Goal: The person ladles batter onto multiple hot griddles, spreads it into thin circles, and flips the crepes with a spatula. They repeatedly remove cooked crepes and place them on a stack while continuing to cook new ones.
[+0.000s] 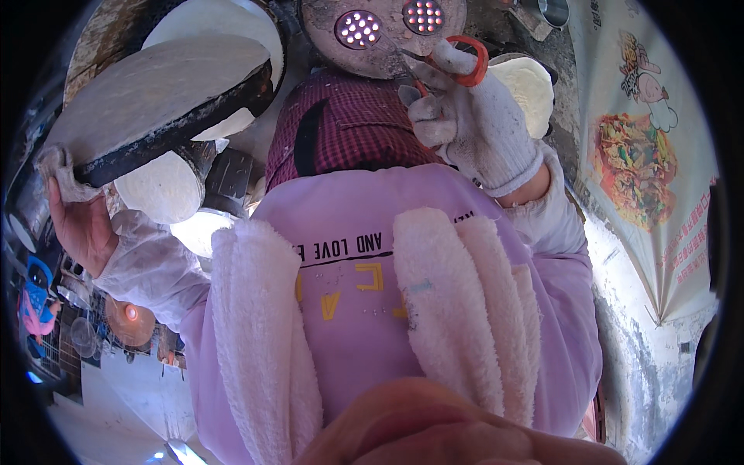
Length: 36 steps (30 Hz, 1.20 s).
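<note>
My left hand [84, 226] grips the edge of a large round griddle [163, 99] through a folded grey cloth [65, 174]. The griddle is tilted, with a pale top and a thick blackened rim. In my right hand [471, 119], which wears a white knitted glove, is a scissor-handled tool [479, 64] with orange-red loops. Its thin metal ends point toward a round stove top [325, 52], over one of two glowing honeycomb coal briquettes [358, 29]. Whether the tool is scissors or tongs is unclear.
Another pale round pan [215, 20] lies behind the raised griddle. Pale discs [163, 186] stand below it, and another round [523, 93] sits right of my glove. A printed banner [633, 168] hangs at right. At far left is a person [38, 308].
</note>
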Each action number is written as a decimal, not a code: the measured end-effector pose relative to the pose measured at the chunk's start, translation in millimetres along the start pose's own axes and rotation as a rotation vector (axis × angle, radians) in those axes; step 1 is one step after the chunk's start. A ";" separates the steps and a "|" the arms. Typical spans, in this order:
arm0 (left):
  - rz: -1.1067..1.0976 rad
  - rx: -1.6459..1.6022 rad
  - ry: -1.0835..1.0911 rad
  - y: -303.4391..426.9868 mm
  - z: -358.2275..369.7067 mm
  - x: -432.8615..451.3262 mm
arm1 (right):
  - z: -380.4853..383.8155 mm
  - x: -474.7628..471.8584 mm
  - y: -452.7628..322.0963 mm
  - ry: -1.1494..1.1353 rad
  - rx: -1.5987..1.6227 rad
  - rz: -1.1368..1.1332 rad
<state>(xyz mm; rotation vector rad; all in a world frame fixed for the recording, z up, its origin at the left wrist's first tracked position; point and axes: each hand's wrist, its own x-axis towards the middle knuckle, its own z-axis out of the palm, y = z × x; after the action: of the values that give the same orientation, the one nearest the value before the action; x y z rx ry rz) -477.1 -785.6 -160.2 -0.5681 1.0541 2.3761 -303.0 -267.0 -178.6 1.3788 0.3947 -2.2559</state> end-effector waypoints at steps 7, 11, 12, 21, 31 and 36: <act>0.041 0.005 0.020 2.8 -13.4 -0.1 | 9.5 4.3 -5.0 -0.039 -0.108 -0.025; 0.032 -0.015 -0.026 -1.4 -9.9 0.0 | 6.7 1.8 -3.6 -0.103 -0.127 -0.090; 0.028 -0.010 -0.034 -3.4 -7.1 -2.1 | 7.3 0.6 -0.8 -0.117 -0.133 -0.144; -0.005 -0.023 -0.107 -8.6 0.6 -2.5 | 3.7 11.8 -14.1 -0.055 -0.100 -0.021; -0.022 -0.034 -0.103 -4.9 -5.6 -2.3 | -5.3 12.5 -8.5 -0.101 -0.142 -0.104; -0.046 -0.024 -0.127 -3.9 0.3 3.6 | -2.3 -0.9 -5.6 -0.051 -0.097 -0.154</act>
<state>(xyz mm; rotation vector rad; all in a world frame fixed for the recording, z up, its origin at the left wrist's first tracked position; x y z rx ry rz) -477.8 -782.2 -164.2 -0.4389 0.9475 2.3536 -303.8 -260.9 -178.8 1.2786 0.6033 -2.3555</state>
